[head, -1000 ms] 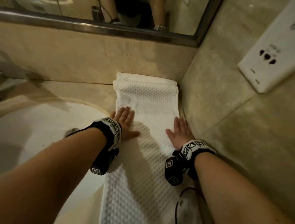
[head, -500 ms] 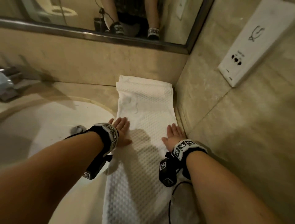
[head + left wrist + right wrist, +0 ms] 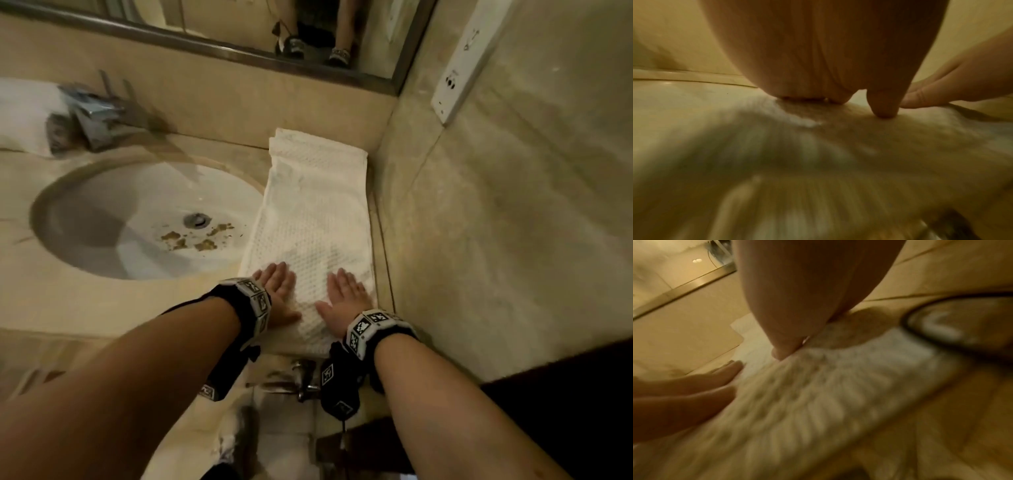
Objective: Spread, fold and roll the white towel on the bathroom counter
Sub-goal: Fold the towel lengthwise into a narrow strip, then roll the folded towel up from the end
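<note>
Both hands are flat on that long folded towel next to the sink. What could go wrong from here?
The white towel lies right beside the sink, whose basin holds brown debris; its left edge could slip in and get dirty. The left hand and right hand press at the towel's near end by the counter's front edge, so that end might slide off. The right side sits close to the wall, leaving little room there.

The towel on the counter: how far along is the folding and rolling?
Spreading and folding look done: the towel lies as a long narrow strip on the counter, between the sink and the side wall, with layered edges at its far end. In hand: the left hand and the right hand press flat on its near end, smoothing it. Left: rolling; no part is rolled yet.
</note>
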Available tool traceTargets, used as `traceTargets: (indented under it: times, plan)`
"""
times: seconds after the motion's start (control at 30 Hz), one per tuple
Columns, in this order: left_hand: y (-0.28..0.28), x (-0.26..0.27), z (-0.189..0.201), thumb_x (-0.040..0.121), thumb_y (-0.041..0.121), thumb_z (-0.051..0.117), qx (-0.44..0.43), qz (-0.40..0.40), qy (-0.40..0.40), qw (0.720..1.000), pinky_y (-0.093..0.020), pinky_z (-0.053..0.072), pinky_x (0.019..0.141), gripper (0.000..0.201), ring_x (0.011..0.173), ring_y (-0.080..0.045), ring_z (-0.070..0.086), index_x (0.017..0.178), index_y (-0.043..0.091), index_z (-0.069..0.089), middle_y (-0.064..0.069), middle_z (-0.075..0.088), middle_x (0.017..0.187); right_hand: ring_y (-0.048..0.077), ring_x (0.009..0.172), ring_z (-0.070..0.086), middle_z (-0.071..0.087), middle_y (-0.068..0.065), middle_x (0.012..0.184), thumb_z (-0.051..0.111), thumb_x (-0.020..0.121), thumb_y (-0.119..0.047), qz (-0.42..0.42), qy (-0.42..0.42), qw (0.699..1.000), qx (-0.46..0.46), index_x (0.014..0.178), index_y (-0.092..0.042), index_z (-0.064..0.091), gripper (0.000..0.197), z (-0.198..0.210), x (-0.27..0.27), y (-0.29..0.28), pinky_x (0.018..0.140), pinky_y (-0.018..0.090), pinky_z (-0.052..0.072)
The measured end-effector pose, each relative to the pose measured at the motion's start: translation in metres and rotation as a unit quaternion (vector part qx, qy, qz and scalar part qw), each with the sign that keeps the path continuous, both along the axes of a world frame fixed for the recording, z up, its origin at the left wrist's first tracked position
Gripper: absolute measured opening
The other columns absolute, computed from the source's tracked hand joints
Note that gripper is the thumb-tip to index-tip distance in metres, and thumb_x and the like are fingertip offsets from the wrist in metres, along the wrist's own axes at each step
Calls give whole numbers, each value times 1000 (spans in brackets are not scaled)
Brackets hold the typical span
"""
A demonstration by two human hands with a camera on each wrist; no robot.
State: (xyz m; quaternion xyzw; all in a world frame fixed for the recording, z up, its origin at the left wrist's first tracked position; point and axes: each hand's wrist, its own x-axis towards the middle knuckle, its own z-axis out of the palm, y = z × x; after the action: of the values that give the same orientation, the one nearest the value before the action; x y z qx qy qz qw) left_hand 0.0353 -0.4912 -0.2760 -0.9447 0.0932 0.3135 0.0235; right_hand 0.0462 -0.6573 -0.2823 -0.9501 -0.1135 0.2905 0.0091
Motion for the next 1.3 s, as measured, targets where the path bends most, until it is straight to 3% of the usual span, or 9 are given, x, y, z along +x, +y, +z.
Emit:
traceTargets:
  times: [0.27,0.47,0.7,0.8,0.87,0.93,1.0,1.13,1.3]
  plan:
    - [18,-54,-12,69,88,27,17,-52,-24,998,-38,-14,118,111,141,-24,-28,145,28,-27,-4,-36,150,20,144,-20,-23,7,156,11,101,-43,-172,-58,982,46,149,-12,-17,63,-13,-53,-27,118,34,-12]
    - [22,-56,-20,80,78,35,9,-48,-60,997,-36,-16,114,102,142,-24,-28,144,30,-28,-5,-35,151,18,143,-25,-27,1,154,14,100,-50,-31,-85,994,64,149,-24,-16,63,-14,-58,2,115,35,-18]
    - [22,-62,-21,85,66,45,14,-46,-91,995,-37,-15,115,100,143,-25,-25,144,30,-28,-7,-33,152,15,143,-23,-24,0,156,23,96,-57,-25,-91,993,69,151,-22,-10,73,-17,-64,-16,116,32,-17]
    - [21,-67,-21,92,48,47,19,-40,-101,994,-36,-11,117,88,145,-26,-18,148,29,-19,-8,-23,156,16,145,-18,-18,-4,157,55,84,-57,-10,-68,993,100,146,-25,14,81,-8,-74,-27,115,26,-12]
    - [26,-70,-20,94,32,49,22,-43,-99,994,-35,-7,117,82,146,-27,-12,150,29,-11,-6,-16,157,19,146,-3,-7,-3,156,66,81,-43,1,-82,993,89,137,-26,26,71,-5,-76,-33,116,26,8]
    - [33,-73,-18,91,23,52,12,-60,-122,991,-34,1,117,78,145,-25,-1,149,29,1,-3,-5,156,21,139,19,12,1,149,63,83,-22,9,-124,989,78,130,-27,35,55,-4,-75,-36,102,24,31]
    - [39,-76,-13,90,19,52,-11,-79,-153,985,-32,12,115,66,140,-21,13,145,30,16,1,11,149,19,127,32,28,1,136,57,83,-11,14,-146,985,89,124,-26,43,45,0,-73,-35,90,25,37]
    - [47,-76,-4,94,14,45,-74,-72,-172,980,-26,31,105,45,126,-17,35,136,30,37,6,37,138,22,115,48,50,3,122,50,93,-18,3,-144,982,119,117,-19,58,25,10,-65,-35,88,27,37]
    - [50,-68,6,96,14,40,-100,69,-158,980,-31,44,87,36,107,-23,54,130,24,41,-2,54,125,27,102,58,61,10,115,43,99,-31,-79,-135,980,121,115,-12,57,29,18,-51,-28,73,29,39]
